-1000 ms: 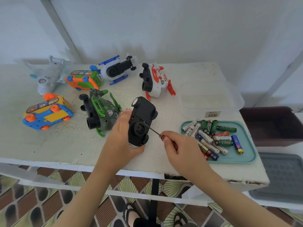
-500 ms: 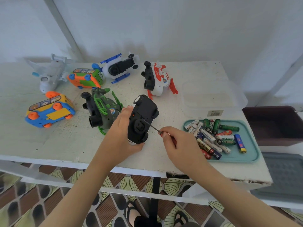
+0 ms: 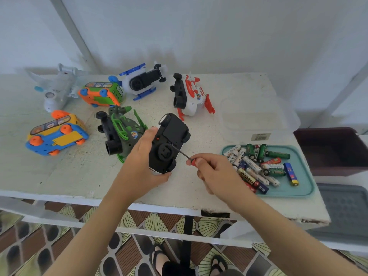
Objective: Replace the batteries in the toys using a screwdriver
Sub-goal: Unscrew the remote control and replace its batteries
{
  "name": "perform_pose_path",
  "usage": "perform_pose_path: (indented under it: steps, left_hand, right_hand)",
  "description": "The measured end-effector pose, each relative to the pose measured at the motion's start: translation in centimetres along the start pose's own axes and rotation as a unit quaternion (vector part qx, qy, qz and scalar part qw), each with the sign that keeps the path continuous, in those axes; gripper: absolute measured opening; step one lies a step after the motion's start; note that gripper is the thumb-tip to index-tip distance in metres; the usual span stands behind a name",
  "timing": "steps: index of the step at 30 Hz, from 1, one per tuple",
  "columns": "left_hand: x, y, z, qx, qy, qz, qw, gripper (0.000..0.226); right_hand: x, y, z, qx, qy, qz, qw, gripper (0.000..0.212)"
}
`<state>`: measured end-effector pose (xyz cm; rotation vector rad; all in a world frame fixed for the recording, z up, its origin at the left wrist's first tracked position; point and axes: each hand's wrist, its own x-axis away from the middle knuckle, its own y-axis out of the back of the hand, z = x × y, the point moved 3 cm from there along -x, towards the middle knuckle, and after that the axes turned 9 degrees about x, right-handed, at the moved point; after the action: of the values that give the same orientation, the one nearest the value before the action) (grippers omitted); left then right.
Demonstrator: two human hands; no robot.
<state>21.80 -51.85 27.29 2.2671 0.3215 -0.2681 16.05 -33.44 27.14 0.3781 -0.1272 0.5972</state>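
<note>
Left hand (image 3: pixel 139 166) grips black toy (image 3: pixel 169 140), underside up, long axis toward far edge; right hand (image 3: pixel 215 172) pinches screwdriver (image 3: pixel 182 153), tip on toy; right-edge tray (image 3: pixel 306 188) holds batteries (image 3: pixel 256 162).

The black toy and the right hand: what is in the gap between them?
In the head view, only the thin shaft of the screwdriver spans it, from the right hand to the underside of the black toy.
</note>
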Motion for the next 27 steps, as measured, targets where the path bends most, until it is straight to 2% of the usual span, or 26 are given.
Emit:
perform_pose_path:
  steps: [4,6,9,12,18,27]
  left_hand:
    - [-0.3,0.0,-0.3,-0.005,-0.002,0.015,1.0,0.103]
    - [-0.4,-0.1,-0.4,-0.01,-0.002,0.006,1.0,0.102]
    - [-0.3,-0.2,-0.5,-0.009,0.005,0.0,1.0,0.102]
    - [-0.3,-0.2,-0.5,-0.002,0.009,0.0,1.0,0.101]
    - [-0.3,-0.6,-0.2,0.008,0.033,-0.004,0.999,0.101]
    - [-0.4,-0.8,-0.2,0.006,0.027,-0.009,1.0,0.104]
  right_hand:
    - [-0.1,1.0,0.7,0.096,0.046,-0.023,0.994,0.026]
    - [0.1,-0.1,0.5,0.098,0.047,-0.035,0.993,0.024]
    - [0.2,-1.3,-0.3,-0.028,-0.013,-0.027,0.999,0.026]
    - [0.4,-1.9,-0.8,-0.136,-0.054,-0.014,0.989,0.027]
    - [0.9,-2.6,-1.7,-0.079,-0.008,-0.045,0.996,0.025]
    - [1.5,-2.0,-1.1,-0.021,0.043,-0.064,0.997,0.023]
